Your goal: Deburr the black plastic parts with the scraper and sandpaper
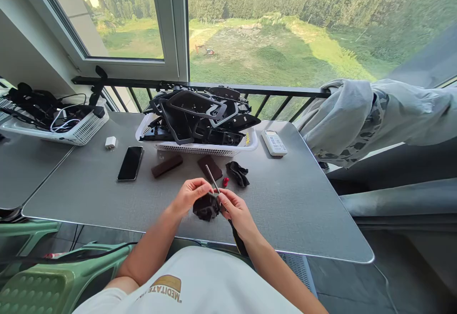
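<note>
My left hand and my right hand meet over the near edge of the grey table. Together they grip a small black part. A thin silver rod sticks up from between the fingers, pinched by my right hand. A black strap hangs down below my right wrist. Just beyond the hands lie a brown flat piece, a small red piece and a crumpled black item.
A white basket heaped with black plastic frames stands at the table's back. A phone, a brown bar, a white charger and a remote lie around it. Another basket with cables sits left. Green stools stand below.
</note>
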Motion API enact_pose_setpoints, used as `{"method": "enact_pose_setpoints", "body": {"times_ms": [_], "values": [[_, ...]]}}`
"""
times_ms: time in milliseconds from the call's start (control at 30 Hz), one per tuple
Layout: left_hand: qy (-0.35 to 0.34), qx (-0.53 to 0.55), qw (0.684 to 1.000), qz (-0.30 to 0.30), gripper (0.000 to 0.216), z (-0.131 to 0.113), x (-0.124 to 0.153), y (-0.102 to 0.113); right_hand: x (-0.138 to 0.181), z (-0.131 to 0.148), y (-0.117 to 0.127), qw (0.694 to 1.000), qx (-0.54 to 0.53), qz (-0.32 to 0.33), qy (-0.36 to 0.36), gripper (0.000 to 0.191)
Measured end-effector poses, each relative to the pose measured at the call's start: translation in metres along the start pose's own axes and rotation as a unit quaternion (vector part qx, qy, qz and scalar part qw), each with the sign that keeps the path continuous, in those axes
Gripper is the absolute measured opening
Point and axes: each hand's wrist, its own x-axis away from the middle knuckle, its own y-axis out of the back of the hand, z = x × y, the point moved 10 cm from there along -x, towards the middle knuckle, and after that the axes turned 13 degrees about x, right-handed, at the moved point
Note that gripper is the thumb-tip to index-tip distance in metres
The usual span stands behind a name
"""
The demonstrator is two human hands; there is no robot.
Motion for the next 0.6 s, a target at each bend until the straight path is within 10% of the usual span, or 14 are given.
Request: {"method": "enact_pose_setpoints", "body": {"times_ms": [333,600], "values": [[-0.044,0.039,0.988,-0.142,0.068,-0.001,0.003,0.016,0.008,0.002,-0.015,0.998,-0.023,0.052,-0.010,0.048],[0.000,0.035,0.994,-0.107,0.063,0.008,0.002,0.012,0.004,-0.001,-0.008,0.998,-0.009,0.046,-0.032,0.049]]}}
